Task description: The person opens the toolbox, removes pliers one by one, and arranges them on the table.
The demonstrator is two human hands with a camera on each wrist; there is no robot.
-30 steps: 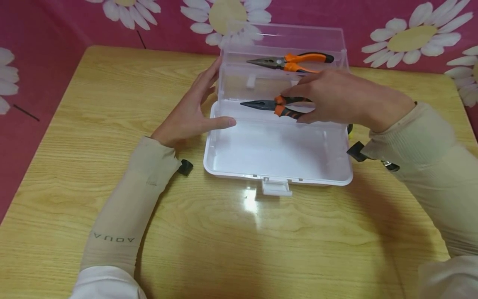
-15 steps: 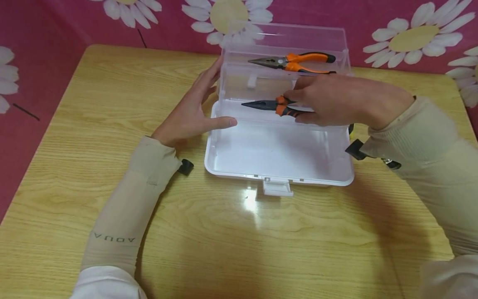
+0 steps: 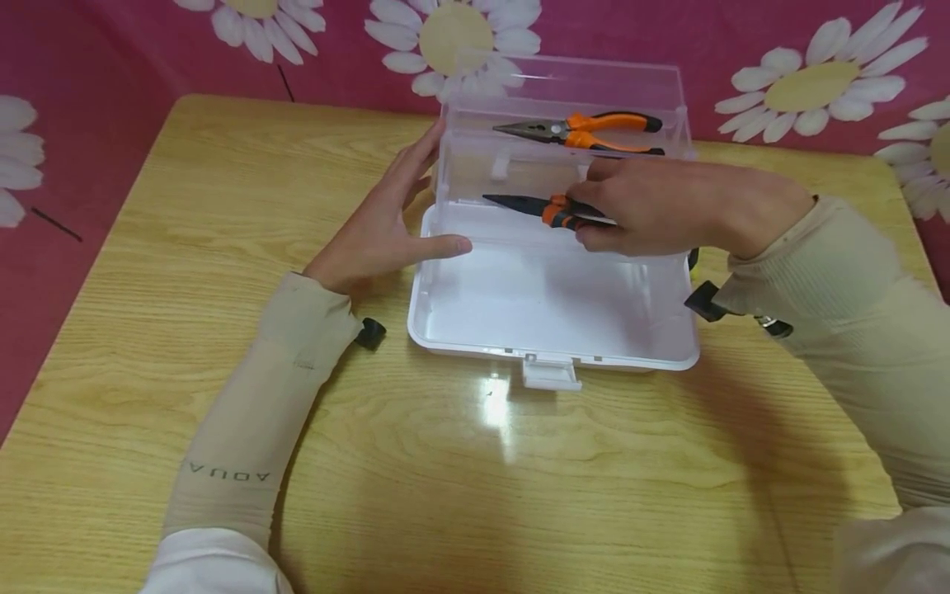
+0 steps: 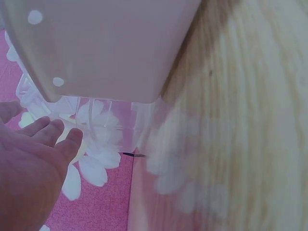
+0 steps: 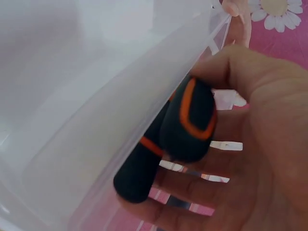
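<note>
A white plastic box [image 3: 549, 313] stands on the table with its clear lid [image 3: 609, 78] raised at the back. My right hand [image 3: 668, 206] grips the handles of dark needle-nose pliers [image 3: 552, 213], orange trimmed, over the back of the box; the tip points left. In the right wrist view the two black handle ends [image 5: 187, 120] lie close together beside a clear plastic wall. Behind them, a second pair of needle-nose pliers [image 3: 586, 130] with orange handles lies in the lid. My left hand [image 3: 382, 227], fingers extended, is at the box's left side, its thumb over the rim.
A white latch [image 3: 551, 373] hangs from the box's front edge. The wooden table [image 3: 445, 487] reaches a pink floral wall covering [image 3: 631, 33] at the back. A small dark and yellow thing [image 3: 693, 262] shows partly at the box's right side.
The held pliers' handles have come together under my right fingers, and the tool has tilted slightly. My left hand and the box stay where they were.
</note>
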